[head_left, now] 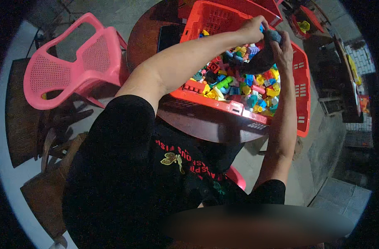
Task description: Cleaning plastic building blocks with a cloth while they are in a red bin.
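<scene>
My left hand [251, 30] reaches over the far right part of a red plastic crate [206, 100], its fingers closed round a small blue piece [261, 28], probably a toy block. Right beside it, my right hand [284, 50] is closed on a grey, rough-looking lump [274, 35] whose kind I cannot make out. The two hands nearly touch. Below them the crate holds many loose toy building blocks [226, 82] in yellow, red, blue, green and other colours. A dark patch lies over the blocks under my hands.
The crate stands on a round dark table [189, 121]. A dark flat panel [169, 39] lies left of the crate. At the left stands a pink plastic armchair [96, 54]. Another red container [309, 25] with something yellow in it is at the far right.
</scene>
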Demonstrator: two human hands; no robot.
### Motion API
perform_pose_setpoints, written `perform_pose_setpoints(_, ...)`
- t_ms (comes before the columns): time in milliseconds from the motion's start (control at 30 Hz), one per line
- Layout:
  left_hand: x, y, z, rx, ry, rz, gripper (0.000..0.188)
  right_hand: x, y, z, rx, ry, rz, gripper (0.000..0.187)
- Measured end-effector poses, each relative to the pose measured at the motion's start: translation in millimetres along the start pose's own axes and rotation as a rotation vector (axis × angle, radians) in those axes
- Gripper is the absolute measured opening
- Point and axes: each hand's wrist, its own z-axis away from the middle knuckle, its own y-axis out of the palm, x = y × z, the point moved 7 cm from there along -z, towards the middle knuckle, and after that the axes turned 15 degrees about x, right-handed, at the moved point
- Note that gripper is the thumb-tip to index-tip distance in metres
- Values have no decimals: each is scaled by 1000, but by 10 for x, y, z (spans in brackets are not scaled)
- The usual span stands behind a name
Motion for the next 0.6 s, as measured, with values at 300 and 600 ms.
perform_pose_setpoints(300, 18, 194, -26, 157, -88, 847, 22, -618, 149, 81, -73, 420, -1071, 26)
perform_pose_setpoints(600, 15, 321, 77, 299, -251, 489, 25, -532, 7, 30, -79, 235, -691, 26)
